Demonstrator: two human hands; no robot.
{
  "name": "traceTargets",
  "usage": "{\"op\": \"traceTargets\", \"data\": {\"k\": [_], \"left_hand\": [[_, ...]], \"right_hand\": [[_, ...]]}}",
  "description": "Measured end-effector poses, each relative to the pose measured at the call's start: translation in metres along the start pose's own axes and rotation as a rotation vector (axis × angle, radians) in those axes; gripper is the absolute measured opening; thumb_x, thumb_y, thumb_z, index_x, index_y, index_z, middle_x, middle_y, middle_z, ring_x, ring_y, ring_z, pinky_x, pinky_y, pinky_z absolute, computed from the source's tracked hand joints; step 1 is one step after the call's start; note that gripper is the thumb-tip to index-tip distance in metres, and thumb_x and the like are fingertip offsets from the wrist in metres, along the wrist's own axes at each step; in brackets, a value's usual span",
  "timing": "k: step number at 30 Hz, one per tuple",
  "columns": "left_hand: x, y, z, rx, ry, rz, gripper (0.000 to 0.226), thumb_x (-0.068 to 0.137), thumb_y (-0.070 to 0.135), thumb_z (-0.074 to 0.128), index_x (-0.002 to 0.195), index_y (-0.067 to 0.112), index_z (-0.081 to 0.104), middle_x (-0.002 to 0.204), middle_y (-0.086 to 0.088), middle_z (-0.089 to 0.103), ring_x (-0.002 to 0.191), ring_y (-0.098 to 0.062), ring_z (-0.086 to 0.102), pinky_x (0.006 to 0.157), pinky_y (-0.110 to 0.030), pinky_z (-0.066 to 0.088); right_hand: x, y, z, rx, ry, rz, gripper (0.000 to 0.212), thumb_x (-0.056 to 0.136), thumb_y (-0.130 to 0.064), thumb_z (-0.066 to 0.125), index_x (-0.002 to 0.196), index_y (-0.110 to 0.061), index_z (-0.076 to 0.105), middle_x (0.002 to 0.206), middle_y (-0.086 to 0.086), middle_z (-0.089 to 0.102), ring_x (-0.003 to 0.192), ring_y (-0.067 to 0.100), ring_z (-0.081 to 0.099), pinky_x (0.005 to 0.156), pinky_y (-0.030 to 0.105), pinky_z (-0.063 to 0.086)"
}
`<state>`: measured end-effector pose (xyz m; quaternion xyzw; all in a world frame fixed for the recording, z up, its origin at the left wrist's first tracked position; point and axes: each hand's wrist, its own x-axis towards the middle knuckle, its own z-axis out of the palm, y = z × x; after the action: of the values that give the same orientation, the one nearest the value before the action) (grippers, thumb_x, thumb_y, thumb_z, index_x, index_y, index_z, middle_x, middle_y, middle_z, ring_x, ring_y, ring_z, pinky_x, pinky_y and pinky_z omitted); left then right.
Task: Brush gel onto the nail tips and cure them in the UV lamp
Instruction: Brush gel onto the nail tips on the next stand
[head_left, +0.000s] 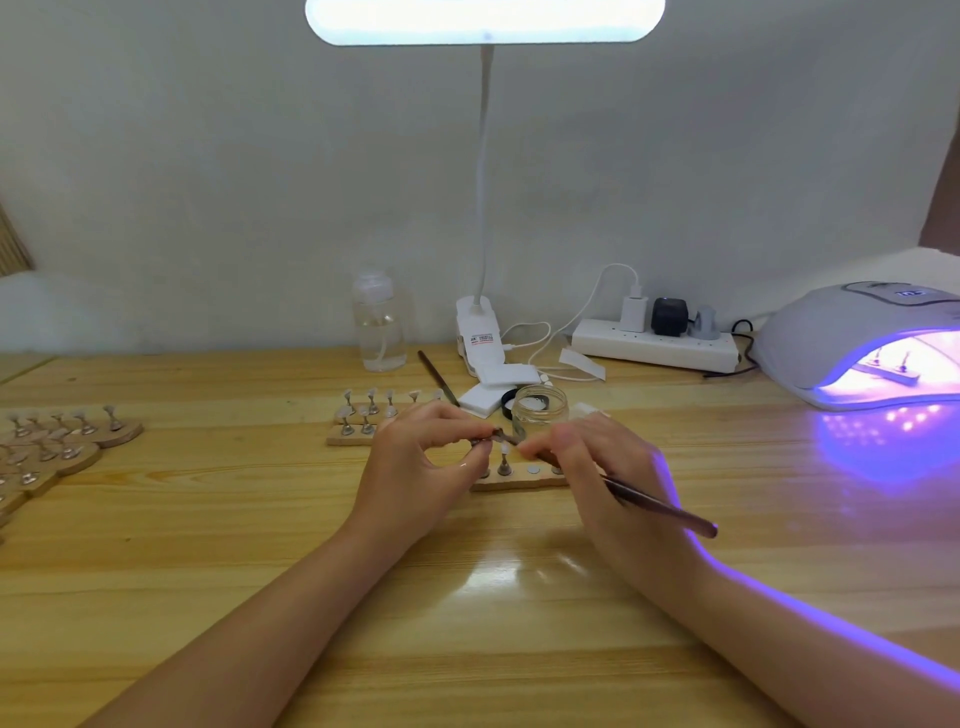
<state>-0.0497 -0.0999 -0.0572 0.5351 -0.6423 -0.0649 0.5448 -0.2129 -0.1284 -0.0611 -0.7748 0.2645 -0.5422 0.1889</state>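
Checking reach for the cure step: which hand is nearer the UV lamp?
Right. The right hand, holding the brush, sits on the side of the UV lamp; the left hand is further left, across the wooden strip.

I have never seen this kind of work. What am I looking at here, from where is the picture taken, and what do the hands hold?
The one picture comes from a camera on the person's head, looking down at a wooden table. The left hand pinches a small metal stand with a nail tip. The right hand holds a thin brush touching that tip. Under the hands lies a wooden holder strip, behind it an open glass jar. At right glows a purple UV lamp with stands inside. More nail stands wait at left.
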Motion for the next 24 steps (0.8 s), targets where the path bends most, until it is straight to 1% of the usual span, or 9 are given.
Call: {"op": "traceTargets", "data": {"k": [3,6,8,10,13,15,19,22,24], "left_hand": [[0.0005,-0.0003,0.0007,0.006,0.001,-0.004,0.026,0.072,0.007,0.073,0.079,0.032,0.070,0.073,0.017,0.063,0.081,-0.004,0.059,0.089,-0.053,0.042],[0.0006,-0.0004,0.0005,0.003,0.002,-0.004,0.030,0.072,0.007,0.073,0.080,0.035,0.067,0.074,0.017,0.063,0.083,-0.001,0.058,0.089,-0.051,0.043],[0.0005,-0.0005,0.0002,0.000,0.001,0.001,0.030,0.072,0.007,0.073,0.080,0.036,0.067,0.075,0.018,0.063,0.082,0.000,0.058,0.089,-0.051,0.043],[0.0009,-0.0003,0.0002,0.006,0.003,0.006,0.030,0.072,0.009,0.074,0.079,0.037,0.067,0.075,0.019,0.063,0.083,0.000,0.058,0.089,-0.051,0.043],[0.0015,-0.0008,0.0004,0.018,0.012,0.006,0.032,0.072,0.010,0.074,0.079,0.040,0.065,0.076,0.021,0.063,0.083,-0.002,0.059,0.089,-0.052,0.042],[0.0018,-0.0018,0.0006,0.015,0.015,0.008,0.028,0.072,0.010,0.074,0.080,0.036,0.067,0.078,0.020,0.064,0.086,-0.006,0.060,0.089,-0.054,0.041],[0.0021,-0.0024,0.0008,0.012,0.018,0.009,0.023,0.072,0.012,0.075,0.082,0.031,0.069,0.081,0.021,0.064,0.087,-0.009,0.061,0.089,-0.054,0.041],[0.0020,-0.0027,0.0007,0.018,0.018,0.022,0.024,0.071,0.011,0.075,0.082,0.031,0.069,0.081,0.021,0.065,0.086,-0.011,0.061,0.086,-0.049,0.044],[0.0021,-0.0029,0.0005,0.018,0.018,0.030,0.025,0.070,0.011,0.076,0.082,0.032,0.069,0.081,0.021,0.064,0.086,-0.010,0.061,0.083,-0.041,0.046]], "right_hand": [[-0.0009,-0.0006,-0.0011,0.050,0.033,-0.013,0.047,0.090,-0.035,0.032,0.072,-0.017,0.071,0.069,-0.014,0.066,0.070,0.005,0.061,0.071,0.036,0.048],[0.0003,-0.0017,-0.0005,-0.033,0.010,-0.006,0.038,0.090,-0.038,0.033,0.082,-0.027,0.068,0.076,-0.021,0.062,0.074,0.006,0.060,0.070,0.035,0.048],[0.0006,-0.0023,-0.0005,0.014,0.001,0.036,0.038,0.089,-0.041,0.032,0.078,-0.031,0.067,0.073,-0.020,0.064,0.075,0.005,0.061,0.072,0.035,0.048],[-0.0001,-0.0030,-0.0016,0.067,0.031,0.033,0.042,0.089,-0.039,0.032,0.072,-0.028,0.069,0.069,-0.015,0.066,0.072,0.005,0.062,0.074,0.038,0.048],[0.0000,-0.0030,-0.0009,0.006,0.035,0.005,0.042,0.089,-0.036,0.032,0.079,-0.021,0.070,0.076,-0.019,0.065,0.076,0.005,0.062,0.073,0.039,0.049],[0.0004,-0.0027,-0.0005,0.018,0.004,0.042,0.040,0.088,-0.039,0.033,0.081,-0.024,0.070,0.078,-0.019,0.065,0.078,0.006,0.062,0.074,0.037,0.050],[-0.0005,-0.0033,-0.0026,0.102,0.043,0.010,0.040,0.090,-0.035,0.031,0.073,-0.028,0.067,0.068,-0.013,0.066,0.073,0.000,0.062,0.075,0.022,0.048],[0.0004,-0.0042,-0.0017,0.042,0.000,0.053,0.035,0.088,-0.040,0.032,0.083,-0.031,0.066,0.082,-0.016,0.067,0.082,0.005,0.063,0.076,0.036,0.050],[0.0005,-0.0050,-0.0013,0.078,-0.015,0.072,0.034,0.088,-0.042,0.033,0.080,-0.034,0.065,0.077,-0.019,0.067,0.079,0.004,0.063,0.076,0.032,0.050]]}}
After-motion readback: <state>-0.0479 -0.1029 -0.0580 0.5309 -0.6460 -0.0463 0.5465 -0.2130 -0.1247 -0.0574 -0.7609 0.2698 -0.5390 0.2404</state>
